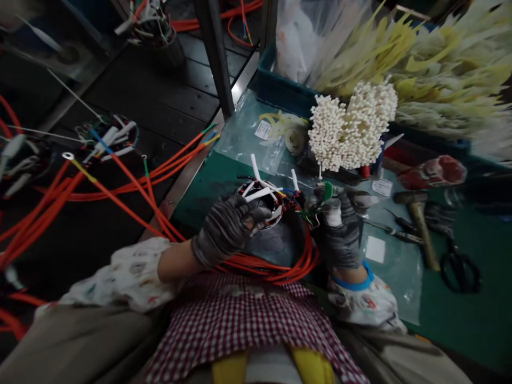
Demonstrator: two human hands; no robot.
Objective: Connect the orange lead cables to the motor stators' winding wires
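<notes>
A dark cylindrical motor stator (276,240) sits before me, with copper-coloured windings and white sleeves (258,193) at its top. Gloved in grey stripes, my left hand (226,226) curls its fingers over the stator's near left rim. My right hand (342,226), in a matching glove with white wrapping on a finger, is closed on a small green piece (328,190) right of the stator; its exact kind is unclear. Thin coloured wires (294,200) run from the windings toward that hand. Orange cables (280,272) loop round the stator's near side.
A bundle of white-tipped thin sticks (352,128) stands behind my right hand, before a blue bin (290,88) of yellowish sleeving. A hammer (424,229), scissors (460,272) and a screwdriver (394,232) lie at right. More wound stators (110,138) with orange cables stand left.
</notes>
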